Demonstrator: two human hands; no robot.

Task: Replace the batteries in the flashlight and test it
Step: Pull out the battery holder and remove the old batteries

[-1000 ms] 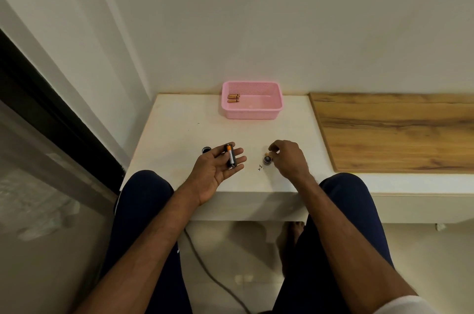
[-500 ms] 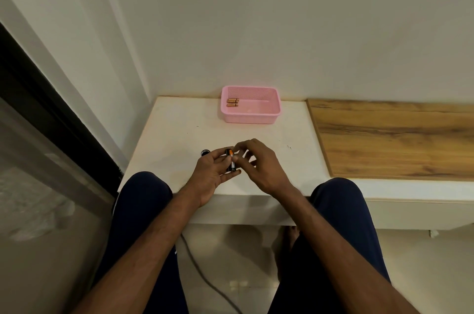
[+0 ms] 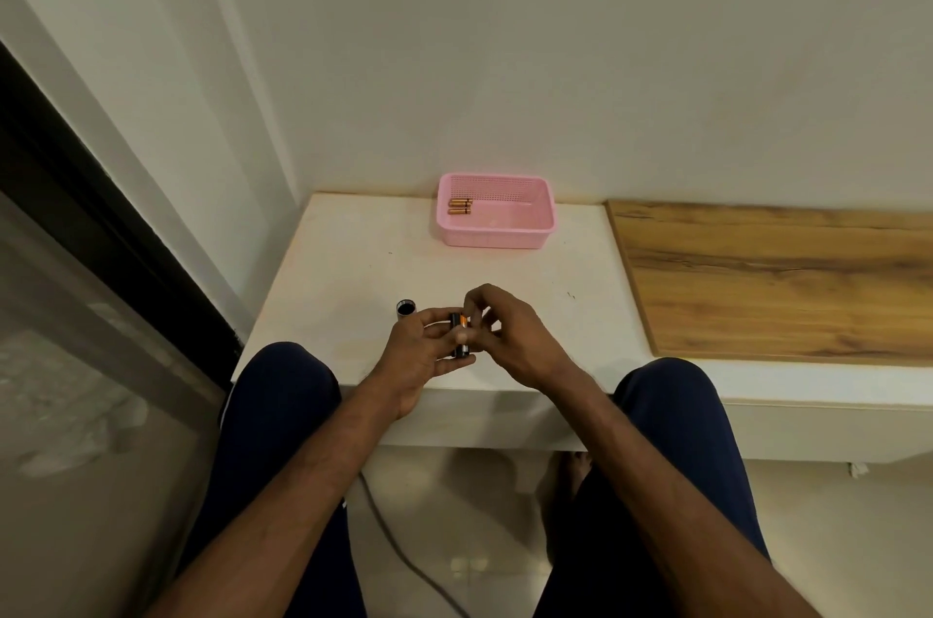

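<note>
My left hand (image 3: 416,357) lies palm up over the front edge of the white table (image 3: 343,274) and holds a black battery pack (image 3: 460,341) with orange-and-black batteries in it. My right hand (image 3: 517,340) has come in from the right, its thumb and forefinger pinched on the upper end of the pack. A short black flashlight tube (image 3: 405,308) stands upright on the table just left of my left hand. Whether my right hand also hides a small part, I cannot tell.
A pink basket (image 3: 497,239) at the back of the table holds a few copper-topped batteries (image 3: 460,207). A wooden board (image 3: 772,279) covers the counter to the right. A wall rises behind, a dark window frame (image 3: 101,213) stands left, and a cable (image 3: 404,557) runs across the floor.
My right hand left a small part on the table at the right and moved left to the pack in my left hand, where its fingertips now pinch the upper end.
</note>
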